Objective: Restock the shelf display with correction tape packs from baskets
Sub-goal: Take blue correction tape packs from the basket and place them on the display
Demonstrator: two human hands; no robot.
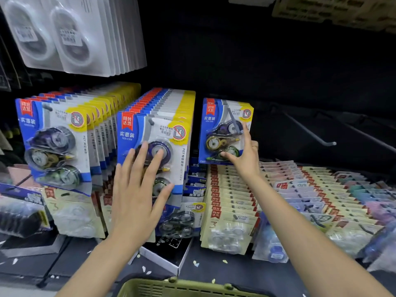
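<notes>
The correction tape pack (225,129) hangs on its peg at the shelf's middle, pinched at its lower right corner by your right hand (244,155). It looks light, with a stiff card; hold the card edges. Your left hand (137,189) presses flat, fingers spread, on the neighbouring full row (158,125).

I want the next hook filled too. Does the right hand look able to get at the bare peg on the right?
Probably yes: the bare peg juts out beside the right hand with nothing between them, though that hand holds a correction tape pack.
</notes>
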